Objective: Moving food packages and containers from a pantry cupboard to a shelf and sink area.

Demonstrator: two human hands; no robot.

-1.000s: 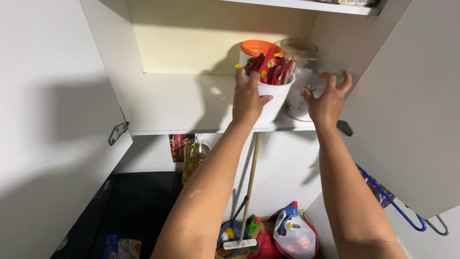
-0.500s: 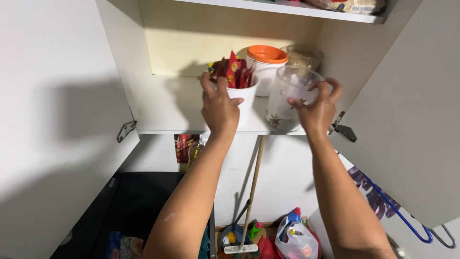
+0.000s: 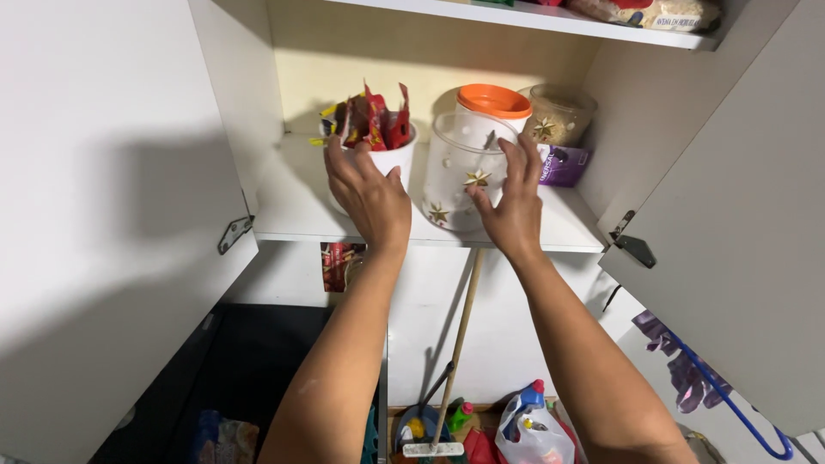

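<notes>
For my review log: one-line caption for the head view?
Left hand on white cup of sachets, right hand on star-patterned clear jar, open cupboard.
</notes>
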